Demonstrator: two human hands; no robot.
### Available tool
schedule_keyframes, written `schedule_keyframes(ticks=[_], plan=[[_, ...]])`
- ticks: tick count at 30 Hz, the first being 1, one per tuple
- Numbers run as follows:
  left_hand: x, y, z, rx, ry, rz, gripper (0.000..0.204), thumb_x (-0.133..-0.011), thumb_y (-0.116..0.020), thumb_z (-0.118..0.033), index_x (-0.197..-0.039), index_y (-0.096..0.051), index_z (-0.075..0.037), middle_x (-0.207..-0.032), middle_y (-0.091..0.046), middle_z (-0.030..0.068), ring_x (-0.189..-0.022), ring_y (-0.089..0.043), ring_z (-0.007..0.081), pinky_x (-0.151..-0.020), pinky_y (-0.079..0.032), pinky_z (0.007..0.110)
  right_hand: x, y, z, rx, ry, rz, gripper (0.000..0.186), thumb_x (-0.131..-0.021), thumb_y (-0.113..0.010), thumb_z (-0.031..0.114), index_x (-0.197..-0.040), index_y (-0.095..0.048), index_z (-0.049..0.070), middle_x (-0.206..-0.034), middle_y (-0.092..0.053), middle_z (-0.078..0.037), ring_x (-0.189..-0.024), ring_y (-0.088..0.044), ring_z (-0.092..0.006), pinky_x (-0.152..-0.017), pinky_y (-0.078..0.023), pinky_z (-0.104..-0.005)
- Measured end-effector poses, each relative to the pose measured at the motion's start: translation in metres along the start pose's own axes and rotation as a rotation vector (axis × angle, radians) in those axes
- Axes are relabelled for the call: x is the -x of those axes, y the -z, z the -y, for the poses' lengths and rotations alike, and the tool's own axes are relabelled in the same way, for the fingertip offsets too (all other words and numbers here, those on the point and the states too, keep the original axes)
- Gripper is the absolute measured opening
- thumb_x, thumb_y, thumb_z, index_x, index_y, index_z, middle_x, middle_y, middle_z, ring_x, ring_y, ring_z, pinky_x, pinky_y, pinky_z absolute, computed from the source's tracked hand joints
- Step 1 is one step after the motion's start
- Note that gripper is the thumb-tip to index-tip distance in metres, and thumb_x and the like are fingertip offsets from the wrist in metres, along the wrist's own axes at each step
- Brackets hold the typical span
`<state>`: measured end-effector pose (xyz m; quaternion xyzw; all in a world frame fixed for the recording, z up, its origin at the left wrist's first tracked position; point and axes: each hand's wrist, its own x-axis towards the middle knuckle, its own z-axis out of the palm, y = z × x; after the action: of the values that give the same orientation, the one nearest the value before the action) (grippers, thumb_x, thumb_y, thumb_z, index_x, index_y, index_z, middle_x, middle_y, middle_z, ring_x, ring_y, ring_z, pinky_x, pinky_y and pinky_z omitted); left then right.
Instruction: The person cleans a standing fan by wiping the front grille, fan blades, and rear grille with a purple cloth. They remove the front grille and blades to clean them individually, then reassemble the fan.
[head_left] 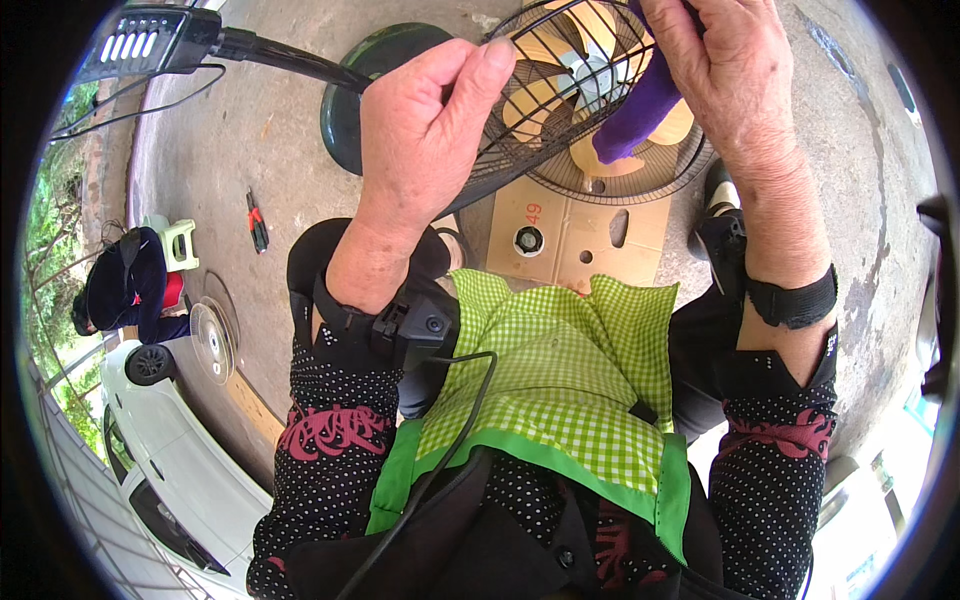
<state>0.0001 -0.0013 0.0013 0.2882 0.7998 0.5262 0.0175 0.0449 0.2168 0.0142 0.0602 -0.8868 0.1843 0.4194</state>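
Observation:
My left hand (pixel 425 130) is closed on the edge of the black wire fan guard (pixel 515 150), near the upper middle of the view. My right hand (pixel 725 75) grips a purple cloth (pixel 640 115) that hangs down into the fan, reaching the pale orange blades (pixel 535 105) around a grey hub (pixel 585 70). A dark green round base (pixel 340 130) and a black pole (pixel 280 58) with a slotted control head (pixel 140 40) lie at the upper left. Below the fan is a cardboard sheet (pixel 575 240) with a small round dark part (pixel 529 240) on it.
Red-handled pliers (pixel 257 222) lie on the concrete floor (pixel 220 130). At the left, a person in dark clothes (pixel 130 280) is beside a pale green stool (pixel 175 240), a round wire grille (pixel 215 330) and a parked white car (pixel 175 450). My checked apron (pixel 550 380) covers my lap.

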Motion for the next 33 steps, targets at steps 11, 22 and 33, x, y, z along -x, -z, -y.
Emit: schedule_keyframes(ticks=[11,22,33], plan=[[-0.002,-0.002,0.001,0.05,-0.001,-0.006,0.039,-0.098,-0.063,-0.03,-0.075,-0.058,0.001,-0.058,-0.042,-0.0022,-0.057,-0.035,0.0057,-0.049,-0.033,0.024,0.002,-0.003,-0.018,-0.07,-0.064,-0.022,0.028,-0.091,-0.063,0.012,-0.117,-0.066,0.0,-0.103,-0.065,-0.017,-0.094,-0.062,-0.0329,-0.083,-0.051,-0.0373],[0.001,-0.001,0.003,0.013,-0.019,-0.001,0.036,-0.098,-0.064,-0.03,-0.077,-0.061,0.0,-0.057,-0.043,-0.0003,-0.056,-0.036,0.0058,-0.049,-0.034,0.025,0.002,0.002,-0.047,-0.078,-0.285,0.047,0.028,-0.097,-0.056,0.017,-0.115,-0.066,-0.003,-0.097,-0.066,-0.021,-0.089,-0.064,-0.0341,-0.079,-0.05,-0.0373],[0.002,0.0,0.002,-0.004,-0.029,-0.005,0.038,-0.098,-0.064,-0.031,-0.076,-0.061,0.001,-0.057,-0.043,-0.0006,-0.056,-0.036,0.006,-0.049,-0.034,0.024,0.004,-0.006,-0.058,-0.048,-0.372,0.03,0.029,-0.096,-0.056,0.018,-0.115,-0.066,-0.003,-0.098,-0.066,-0.021,-0.09,-0.063,-0.0343,-0.082,-0.05,-0.0393]])
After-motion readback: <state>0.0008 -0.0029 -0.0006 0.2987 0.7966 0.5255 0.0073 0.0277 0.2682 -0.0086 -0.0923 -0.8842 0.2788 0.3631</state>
